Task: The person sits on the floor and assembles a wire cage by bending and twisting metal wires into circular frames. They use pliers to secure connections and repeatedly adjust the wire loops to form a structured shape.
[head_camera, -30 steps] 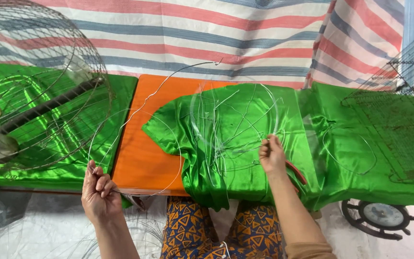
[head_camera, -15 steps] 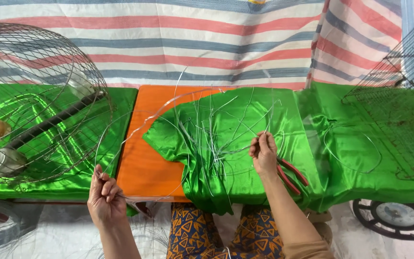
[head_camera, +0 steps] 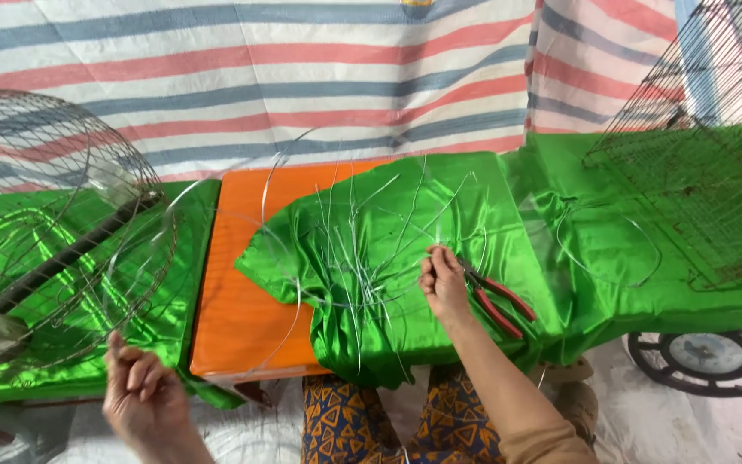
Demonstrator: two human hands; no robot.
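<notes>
My right hand rests on a rumpled green satin cloth and pinches the thin silver wire strands that fan out over it. Red-handled pliers lie on the cloth just right of that hand, not held. My left hand is low at the front left, blurred, with its fingers curled on the edge of a large thin wire hoop. The hoop arcs up over the orange board. My patterned trousers show below the board.
A round wire fan guard with a dark bar lies on green cloth at the left. A rusty wire-mesh cage stands at the right, with a loose wire ring beside it. A wheel-shaped object lies at the lower right. A striped tarp hangs behind.
My left hand has dropped lower and leftward with the hoop. My right hand has stayed on the wire strands by the pliers, shifting only slightly.
</notes>
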